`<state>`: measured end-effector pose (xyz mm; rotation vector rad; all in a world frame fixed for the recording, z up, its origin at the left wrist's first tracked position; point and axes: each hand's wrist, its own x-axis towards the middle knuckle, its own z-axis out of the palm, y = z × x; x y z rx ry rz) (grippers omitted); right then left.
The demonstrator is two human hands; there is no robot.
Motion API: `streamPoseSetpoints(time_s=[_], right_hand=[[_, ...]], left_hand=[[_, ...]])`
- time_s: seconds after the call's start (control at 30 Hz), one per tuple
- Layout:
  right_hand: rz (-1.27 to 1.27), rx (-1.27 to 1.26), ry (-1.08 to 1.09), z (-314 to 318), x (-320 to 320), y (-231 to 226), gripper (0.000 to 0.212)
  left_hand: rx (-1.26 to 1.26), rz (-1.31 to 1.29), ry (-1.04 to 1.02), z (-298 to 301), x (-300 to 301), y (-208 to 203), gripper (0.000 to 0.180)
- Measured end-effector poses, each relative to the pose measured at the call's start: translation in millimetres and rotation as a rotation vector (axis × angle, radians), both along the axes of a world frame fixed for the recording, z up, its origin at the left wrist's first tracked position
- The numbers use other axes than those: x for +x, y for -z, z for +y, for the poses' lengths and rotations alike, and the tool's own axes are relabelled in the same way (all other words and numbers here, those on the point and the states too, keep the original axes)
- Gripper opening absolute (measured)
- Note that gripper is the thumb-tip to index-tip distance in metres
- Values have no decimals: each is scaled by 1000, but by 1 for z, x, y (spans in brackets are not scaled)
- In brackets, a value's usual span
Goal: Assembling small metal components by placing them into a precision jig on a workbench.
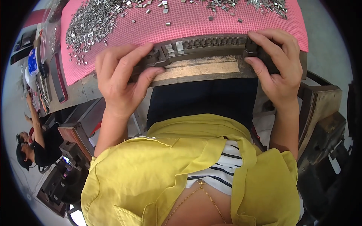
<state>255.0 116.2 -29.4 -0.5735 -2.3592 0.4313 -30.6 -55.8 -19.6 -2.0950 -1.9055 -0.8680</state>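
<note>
A long dark metal jig [211, 54] lies along the near edge of the workbench, with a row of toothed slots down its length. Two small shiny metal pieces [180, 46] sit at the left part of that row. My left hand [118, 79] grips the jig's left end, thumb on the near side and fingers over the far side. At the opposite end my right hand [281, 66] holds a dark block in the same way, between thumb and index finger. A tan strip [203, 68] shows on the bench just in front of the jig.
Beyond the jig a pink textured mat [181, 26] carries a heap of small metal pieces [94, 26] and a pile of thin pins [269, 7]. A dark red-edged bar [59, 79] and a blue packet [32, 61] lie left. Another person [43, 148] works there. Machinery [326, 132] stands right.
</note>
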Motion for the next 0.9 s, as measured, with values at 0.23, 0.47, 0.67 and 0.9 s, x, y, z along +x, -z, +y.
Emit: streamPoseSetpoints(time_s=[0.23,0.47,0.67,0.9], right_hand=[[96,-22,-8,-2,0,4,46],[94,-59,1,-3,-1,4,47],[42,-39,18,-4,-3,2,46],[-55,67,13,-4,-2,-1,42]], left_hand=[[63,-71,35,-5,2,5,52],[86,-36,39,-3,1,7,48],[67,45,2,-6,3,8,44],[37,32,-24,-3,2,9,39]])
